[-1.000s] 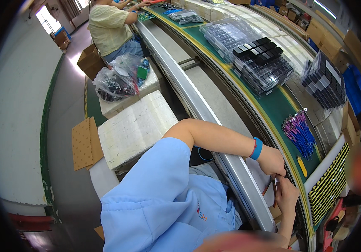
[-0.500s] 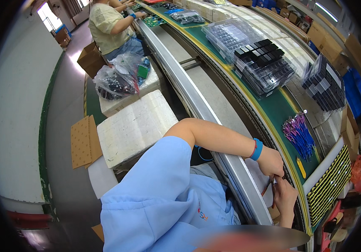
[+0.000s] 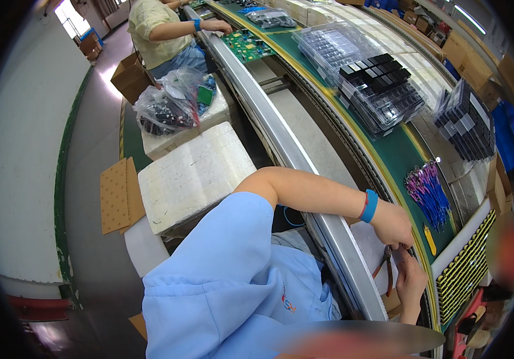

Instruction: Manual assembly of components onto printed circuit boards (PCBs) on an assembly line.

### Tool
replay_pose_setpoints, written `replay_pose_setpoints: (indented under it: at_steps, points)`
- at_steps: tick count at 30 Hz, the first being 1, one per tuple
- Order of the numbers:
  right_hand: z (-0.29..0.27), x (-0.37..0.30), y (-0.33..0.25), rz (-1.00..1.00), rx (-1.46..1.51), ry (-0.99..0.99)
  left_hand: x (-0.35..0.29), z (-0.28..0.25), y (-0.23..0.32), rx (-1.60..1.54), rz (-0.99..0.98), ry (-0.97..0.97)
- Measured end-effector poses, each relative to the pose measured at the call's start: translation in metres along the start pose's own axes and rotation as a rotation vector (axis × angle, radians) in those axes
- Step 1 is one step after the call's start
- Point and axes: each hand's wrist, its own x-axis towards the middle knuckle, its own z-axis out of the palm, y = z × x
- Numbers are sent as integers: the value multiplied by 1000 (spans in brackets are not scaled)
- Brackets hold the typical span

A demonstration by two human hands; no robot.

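My left hand [image 3: 392,226], with a blue band [image 3: 369,206] at its wrist, is closed with its fingers pointing down. Its fingertips meet those of my right hand [image 3: 410,280] over the inner edge of the line. What they pinch between them is too small and hidden to name. Red-handled pliers [image 3: 386,268] show just left of my right hand, their handles spread and pointing down. Their upper end lies under my left fingers. I cannot tell whether a hand grips them or they rest there.
A metal rail [image 3: 293,149] runs before me. Beyond it are blue-and-pink wired parts [image 3: 427,191], a yellow cutter knife [image 3: 429,240], a panel of yellow-and-black strips [image 3: 463,272] and stacked clear trays [image 3: 382,105]. A co-worker's hand [image 3: 217,26] is near a green circuit board [image 3: 248,45]. Foam block [image 3: 197,173] stands left.
My hands have shifted slightly to the right, and more of the pliers shows. The co-worker's arm has stretched out toward the circuit board, which sits nearer along the line.
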Motion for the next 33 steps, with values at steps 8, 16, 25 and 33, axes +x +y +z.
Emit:
replay_pose_setpoints:
  at_steps: [8, 16, 25, 33]
  points:
    - [-10, -9, 20, 21, -74, 90, -93, -70, -10, 4, -174, 545]
    - [-8, -29, 57, 202, 88, 290, -311, -149, -138, 481, -897, 1195]
    - [0, -36, 67, 625, 256, 226, -490, -155, -222, 774, -1719, 1055]
    - [18, -42, 68, 546, 95, 255, -519, -169, -232, 857, -1765, 787]
